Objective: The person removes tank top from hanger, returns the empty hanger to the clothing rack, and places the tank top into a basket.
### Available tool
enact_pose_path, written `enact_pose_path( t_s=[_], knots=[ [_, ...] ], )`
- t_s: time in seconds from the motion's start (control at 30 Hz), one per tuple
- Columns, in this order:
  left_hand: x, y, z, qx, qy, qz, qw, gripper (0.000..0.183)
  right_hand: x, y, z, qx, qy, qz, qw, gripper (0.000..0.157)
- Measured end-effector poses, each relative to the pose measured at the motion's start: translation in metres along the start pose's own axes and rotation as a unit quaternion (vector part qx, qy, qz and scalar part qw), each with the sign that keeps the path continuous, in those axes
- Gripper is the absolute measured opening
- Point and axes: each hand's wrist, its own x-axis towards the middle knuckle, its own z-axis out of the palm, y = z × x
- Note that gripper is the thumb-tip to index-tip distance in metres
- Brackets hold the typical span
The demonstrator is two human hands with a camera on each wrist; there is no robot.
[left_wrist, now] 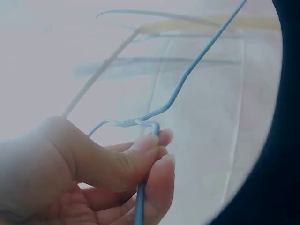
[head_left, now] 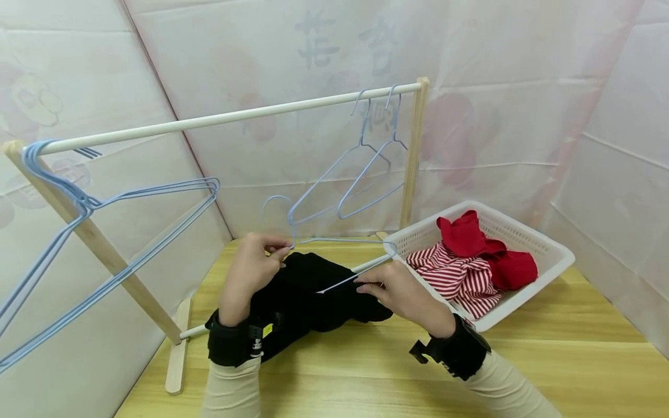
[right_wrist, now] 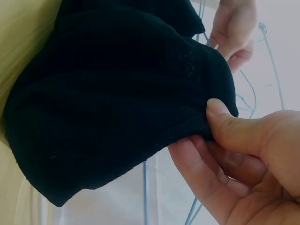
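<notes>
Hanger (head_left: 340, 238): light-blue wire, held up over the black garment by the left hand; its hook points up and its lower bar slants down to the dark cloth, where one end is lost to sight.
Left hand (head_left: 256, 264): grip closed in a pinch, thumb and fingers on the hanger's wire beside the twisted joint below the hook.
Right hand (head_left: 399, 290): grip closed on the black garment's edge, thumb on top of the cloth and fingers beneath, just beside the hanger's lower bar.
Black garment (head_left: 308, 313): bunched on the worktop (head_left: 575, 348) between the two hands, partly raised at the pinched edge; its exact kind cannot be told.
Rack: white top rail (head_left: 235, 116) between wooden posts (head_left: 415, 157), with a cluster of blue hangers (head_left: 89, 203) at the left end and two spaced hangers (head_left: 362, 139) near the right.
Basket (head_left: 556, 258): white plastic, right of the rack, holding red cloth (head_left: 462, 235) and a red-and-white striped piece (head_left: 455, 276).
Wrists: black bands (head_left: 230, 342) over beige sleeves (head_left: 230, 395).
</notes>
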Motion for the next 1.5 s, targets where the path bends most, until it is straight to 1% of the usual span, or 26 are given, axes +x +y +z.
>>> enact_pose_path(
  t_s=[0.1,0.3,0.4,0.53,0.63,0.83,0.93,1.13,1.27,1.37,1.5],
  knots=[
    [0.003,0.004,0.011,0.003,0.012,0.002,0.9999,0.013,0.000,-0.001,0.002,0.007,-0.011,-0.006,1.000,0.013],
    [0.004,0.013,0.025,0.030,0.046,0.014,0.9984,0.012,-0.001,-0.001,0.004,-0.009,-0.022,-0.021,0.999,0.013],
    [0.006,0.017,0.030,0.039,0.052,0.017,0.9977,0.011,-0.001,-0.001,0.005,-0.013,-0.031,-0.022,0.999,0.012],
    [0.007,0.020,0.033,0.034,0.051,0.008,0.9981,0.013,-0.001,-0.002,0.006,-0.024,-0.045,-0.026,0.998,0.012],
    [0.009,0.021,0.033,0.034,0.050,0.004,0.9982,0.013,-0.001,-0.002,0.009,-0.037,-0.055,-0.029,0.997,0.011],
    [0.019,0.024,0.031,0.024,0.045,-0.003,0.9987,0.015,-0.001,-0.004,0.012,-0.027,-0.073,-0.022,0.997,0.011],
    [0.026,0.027,0.028,0.015,0.053,-0.010,0.9985,0.015,-0.002,-0.004,0.012,-0.016,-0.080,-0.012,0.997,0.012],
    [0.039,0.032,0.022,-0.002,0.076,-0.013,0.9970,0.014,-0.003,-0.004,0.012,-0.005,-0.086,-0.007,0.996,0.013],
    [0.047,0.035,0.018,0.020,0.081,-0.022,0.9963,0.016,-0.004,-0.004,0.012,0.001,-0.092,-0.006,0.996,0.013],
    [0.053,0.038,0.014,0.045,0.074,-0.022,0.9960,0.018,-0.004,-0.003,0.012,0.003,-0.097,-0.010,0.995,0.013],
    [0.060,0.043,0.010,0.061,0.063,-0.017,0.9960,0.020,-0.004,-0.003,0.012,0.004,-0.103,-0.013,0.995,0.013]
  ],
)
